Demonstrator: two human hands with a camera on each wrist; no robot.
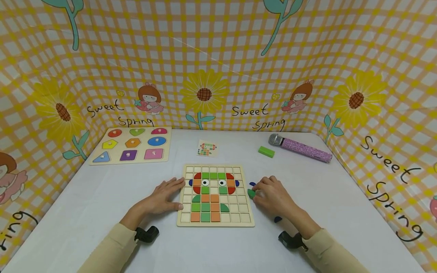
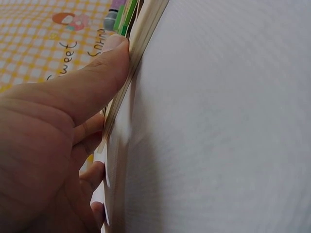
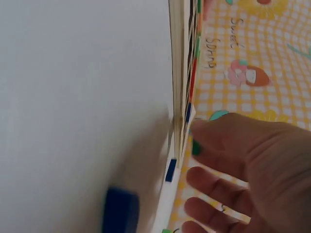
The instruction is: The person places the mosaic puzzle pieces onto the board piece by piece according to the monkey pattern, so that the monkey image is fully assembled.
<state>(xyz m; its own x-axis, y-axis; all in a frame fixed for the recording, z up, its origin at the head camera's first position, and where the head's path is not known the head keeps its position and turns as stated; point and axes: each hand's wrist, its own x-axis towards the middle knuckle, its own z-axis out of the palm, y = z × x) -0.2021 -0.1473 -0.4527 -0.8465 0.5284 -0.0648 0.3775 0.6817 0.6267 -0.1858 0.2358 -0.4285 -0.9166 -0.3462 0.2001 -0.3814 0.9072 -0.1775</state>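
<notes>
A wooden grid board [image 1: 246,218] lies on the table, with coloured tiles forming a figure with two round eyes. My left hand [image 1: 164,198] rests at the board's left edge, fingers spread; in the left wrist view its thumb [image 2: 104,73] touches the board's side. Just off the right edge, my right hand [image 1: 273,195] pinches a dark green piece [image 1: 251,193] between thumb and finger, and the green piece [image 3: 196,147] shows between them in the right wrist view. One dark blue piece [image 1: 252,184] lies beyond that hand, another dark blue piece [image 1: 278,219] below its wrist.
A shape puzzle board [image 1: 117,154] with knobbed pieces stands at the back left. Behind the grid board lies a picture card [image 1: 206,148]. To the back right are a green block [image 1: 266,152] and a glittery purple microphone [image 1: 304,148]. Patterned cloth walls enclose the table.
</notes>
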